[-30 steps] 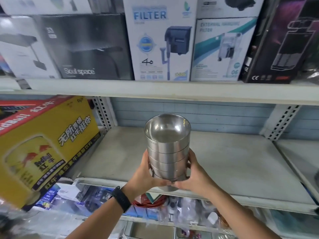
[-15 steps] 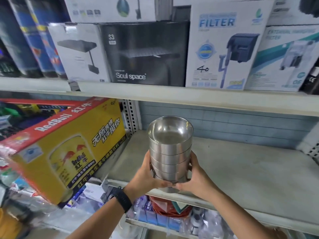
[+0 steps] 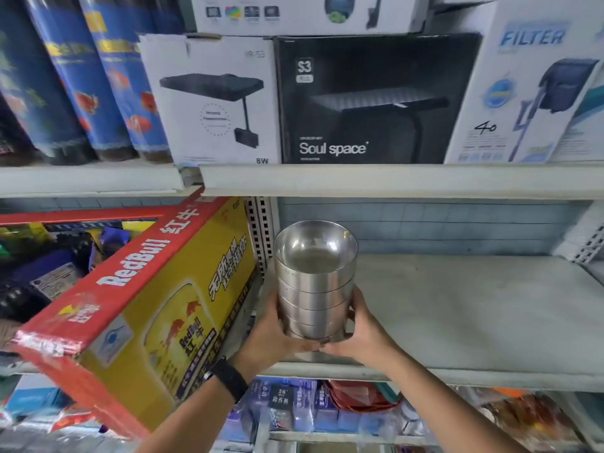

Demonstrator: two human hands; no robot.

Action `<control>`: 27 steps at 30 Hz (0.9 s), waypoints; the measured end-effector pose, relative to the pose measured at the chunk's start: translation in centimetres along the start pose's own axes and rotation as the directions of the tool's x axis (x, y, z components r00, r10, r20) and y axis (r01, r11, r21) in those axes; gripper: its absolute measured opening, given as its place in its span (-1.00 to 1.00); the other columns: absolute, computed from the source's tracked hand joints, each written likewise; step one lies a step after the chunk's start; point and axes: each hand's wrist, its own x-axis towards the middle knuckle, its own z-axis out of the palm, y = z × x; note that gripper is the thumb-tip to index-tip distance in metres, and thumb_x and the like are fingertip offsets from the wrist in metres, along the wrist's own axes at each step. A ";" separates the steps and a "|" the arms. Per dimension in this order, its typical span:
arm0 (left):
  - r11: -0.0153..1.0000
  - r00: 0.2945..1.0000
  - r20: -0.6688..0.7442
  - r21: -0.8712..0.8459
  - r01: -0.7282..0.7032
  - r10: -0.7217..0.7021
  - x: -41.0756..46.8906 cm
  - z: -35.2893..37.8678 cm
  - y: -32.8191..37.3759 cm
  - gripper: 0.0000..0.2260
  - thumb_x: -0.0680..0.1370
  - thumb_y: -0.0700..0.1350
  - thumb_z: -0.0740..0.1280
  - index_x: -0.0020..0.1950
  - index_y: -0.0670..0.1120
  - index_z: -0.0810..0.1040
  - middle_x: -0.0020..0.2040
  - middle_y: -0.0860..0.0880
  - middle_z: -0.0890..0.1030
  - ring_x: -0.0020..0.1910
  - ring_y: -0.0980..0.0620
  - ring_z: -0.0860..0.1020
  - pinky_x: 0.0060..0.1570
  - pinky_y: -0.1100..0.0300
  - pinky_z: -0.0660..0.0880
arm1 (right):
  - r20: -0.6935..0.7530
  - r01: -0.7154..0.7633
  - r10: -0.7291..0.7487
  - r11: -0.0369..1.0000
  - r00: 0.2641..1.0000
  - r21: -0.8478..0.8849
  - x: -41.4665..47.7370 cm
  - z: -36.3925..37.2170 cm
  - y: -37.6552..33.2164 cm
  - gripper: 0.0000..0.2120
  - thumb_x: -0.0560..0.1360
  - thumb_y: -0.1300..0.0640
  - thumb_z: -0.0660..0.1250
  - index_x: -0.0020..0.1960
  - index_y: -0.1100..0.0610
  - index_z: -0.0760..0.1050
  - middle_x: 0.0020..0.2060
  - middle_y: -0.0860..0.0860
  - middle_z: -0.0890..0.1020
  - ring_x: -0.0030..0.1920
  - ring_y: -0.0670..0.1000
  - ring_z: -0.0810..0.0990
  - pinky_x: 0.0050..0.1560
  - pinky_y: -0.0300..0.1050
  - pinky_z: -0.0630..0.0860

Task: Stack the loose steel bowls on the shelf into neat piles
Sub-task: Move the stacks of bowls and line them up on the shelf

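Red Bull carton point(image 3: 137, 308) tilting at left. Above: black Soul space box point(image 3: 376, 99) sitting between white 8W lamp box point(image 3: 209, 99) and FILTER box point(image 3: 529, 86); blue rolls point(image 3: 108, 76) leaning far left.

Both hands, the left hand point(image 3: 277, 331) and right hand point(image 3: 362, 335), cup a stack of steel bowls point(image 3: 315, 282) upright over the grey shelf point(image 3: 457, 308). A tilted yellow Red Bull box point(image 3: 143, 308) sits just beside it.

Shiny silver bowls point(image 3: 315, 282) over a pale grey shelf point(image 3: 457, 308). A yellow box point(image 3: 157, 308) with a red edge and white lettering. A black wristband point(image 3: 228, 379). Above, a white carton point(image 3: 212, 99), a black carton point(image 3: 376, 99) with white lettering, and blue rolls point(image 3: 108, 76) patterned with what may be orange fish.
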 end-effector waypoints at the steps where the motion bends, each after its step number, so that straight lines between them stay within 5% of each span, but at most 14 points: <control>1: 1.000 1.000 0.003 -0.009 0.002 -0.002 -0.2 -0.5 -0.1 0.17 0.11 -0.22 0.75 0.48 0.25 0.09 0.38 0.28 0.39 0.31 0.46 0.39 0.13 0.55 0.39 | 0.003 -0.001 0.001 1.000 1.000 0.003 0.2 0.5 -0.1 0.13 0.24 0.17 0.70 0.55 -0.05 0.03 0.36 -0.27 0.37 0.23 -0.52 0.38 0.10 -0.49 0.44; 6: 1.000 1.000 -0.016 -0.028 0.007 -0.007 -0.5 -1.7 -1.1 0.19 0.17 -0.33 0.70 0.60 0.00 0.04 0.44 0.13 0.37 0.43 0.17 0.34 0.03 0.64 0.35 | 0.040 0.006 -0.006 1.000 0.999 0.007 1.0 2.0 -0.4 0.09 0.26 0.25 0.68 0.51 -0.07 0.03 0.32 -0.33 0.34 0.18 -0.55 0.40 0.06 -0.52 0.43; 11: 0.999 0.998 -0.036 0.013 0.051 -0.051 -0.9 -2.8 -2.0 0.29 0.06 -0.06 0.77 0.59 0.14 0.03 0.49 0.22 0.33 0.47 0.29 0.30 0.34 0.38 0.37 | 0.063 -0.005 0.003 0.999 0.998 0.037 1.6 3.3 -0.1 0.09 0.26 0.30 0.67 0.53 -0.01 0.03 0.34 -0.24 0.38 0.18 -0.54 0.42 0.03 -0.51 0.45; 15: 0.998 0.998 -0.026 0.011 0.063 -0.062 -1.1 -3.2 -2.1 0.29 0.12 -0.13 0.75 0.61 0.11 -0.03 0.50 0.25 0.29 0.46 0.37 0.27 0.29 0.47 0.36 | 0.087 -0.014 0.010 0.999 0.996 0.048 2.4 4.0 0.3 0.11 0.25 0.34 0.66 0.55 0.03 0.02 0.33 -0.26 0.36 0.18 -0.47 0.46 0.04 -0.53 0.43; 18: 0.995 0.993 -0.065 0.017 0.103 -0.102 -1.2 -3.6 -2.3 0.26 0.06 0.02 0.76 0.58 0.17 0.06 0.49 0.23 0.36 0.48 0.25 0.32 0.44 0.13 0.39 | 0.109 -0.009 0.005 0.999 0.994 0.034 3.1 4.5 0.3 0.15 0.25 0.33 0.67 0.57 0.00 -0.02 0.30 -0.31 0.35 0.25 -0.39 0.41 0.04 -0.56 0.41; 23: 0.984 0.986 -0.122 0.120 0.131 -0.116 -1.2 -3.8 -2.3 0.09 0.17 -0.14 0.73 0.55 -0.09 0.16 0.41 -0.11 0.45 0.44 -0.04 0.40 0.19 0.44 0.42 | 0.120 -0.002 -0.004 0.999 0.993 0.050 3.7 4.9 0.4 0.15 0.26 0.28 0.67 0.56 -0.02 -0.04 0.29 -0.36 0.29 0.14 -0.60 0.36 0.03 -0.59 0.38; 27: 0.981 0.982 -0.129 0.124 0.152 -0.136 -1.6 -3.9 -1.9 0.10 0.19 -0.17 0.72 0.55 -0.19 0.13 0.42 -0.26 0.40 0.45 -0.16 0.37 0.23 0.33 0.44 | 0.139 -0.004 -0.003 0.999 0.990 0.048 3.9 5.0 0.8 0.16 0.27 0.28 0.67 0.58 0.02 -0.06 0.31 -0.32 0.32 0.29 -0.34 0.40 0.08 -0.55 0.40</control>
